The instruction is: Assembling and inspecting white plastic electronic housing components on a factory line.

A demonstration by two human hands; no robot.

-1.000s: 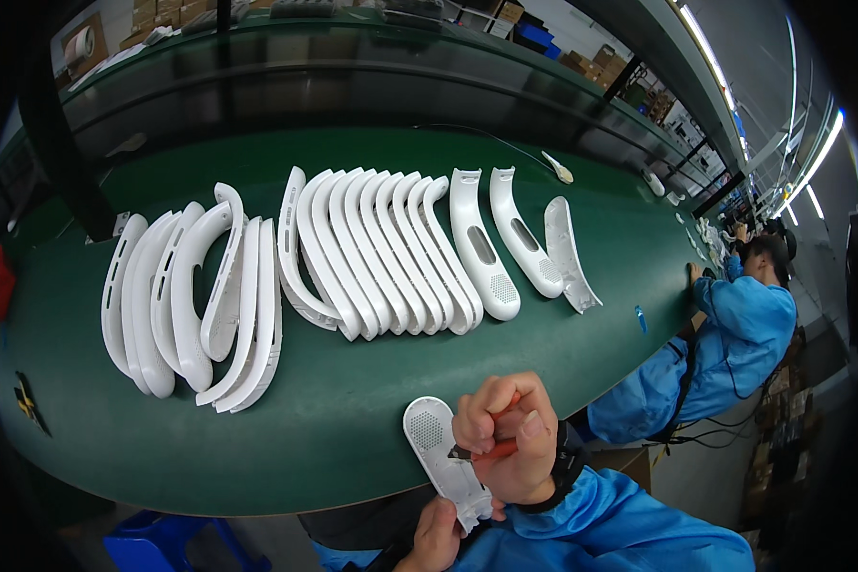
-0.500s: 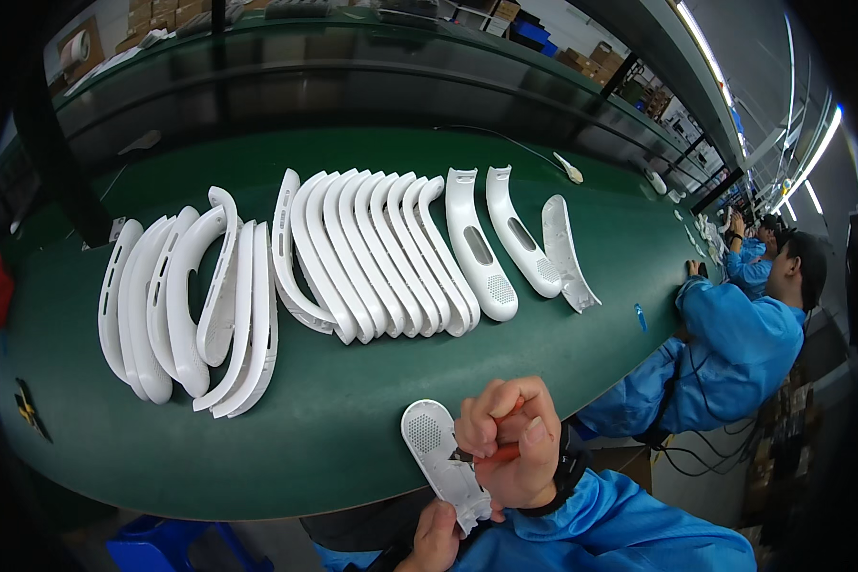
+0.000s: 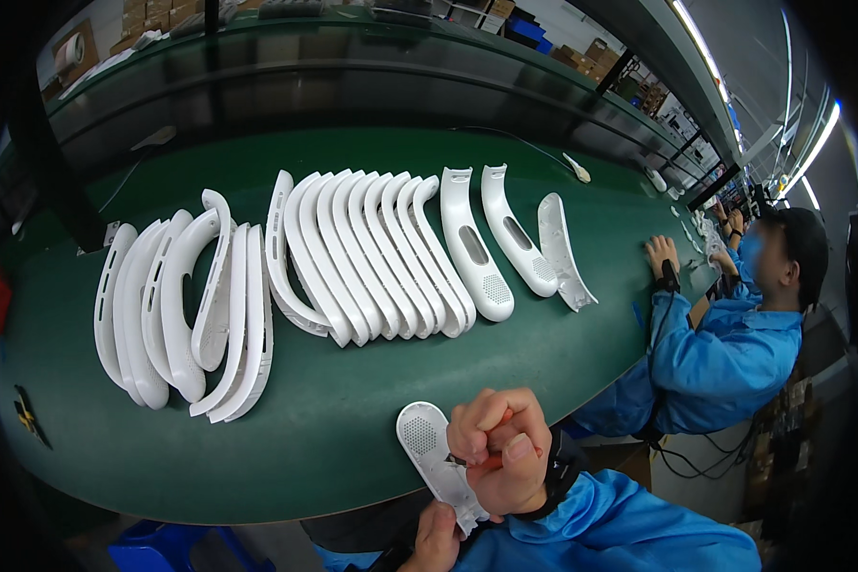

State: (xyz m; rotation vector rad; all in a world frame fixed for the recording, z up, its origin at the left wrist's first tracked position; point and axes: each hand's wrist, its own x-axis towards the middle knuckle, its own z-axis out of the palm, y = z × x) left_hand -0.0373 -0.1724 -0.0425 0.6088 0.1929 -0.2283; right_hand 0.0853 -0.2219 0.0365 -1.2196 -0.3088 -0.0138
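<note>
At the near edge of the green table (image 3: 353, 458), the right hand (image 3: 500, 448) is fisted tight round a small orange-handled tool (image 3: 486, 461), tip on a smooth, curved white plastic shell (image 3: 434, 458) w/ a perforated rounded end; the left hand (image 3: 436, 539) pinches the shell's lower end from below. Beyond, rows of similar white curved shells (image 3: 372, 257) lie fanned across the matte green top, & a person in a blue coat (image 3: 725, 353) sits at the right, shelving behind.
</note>
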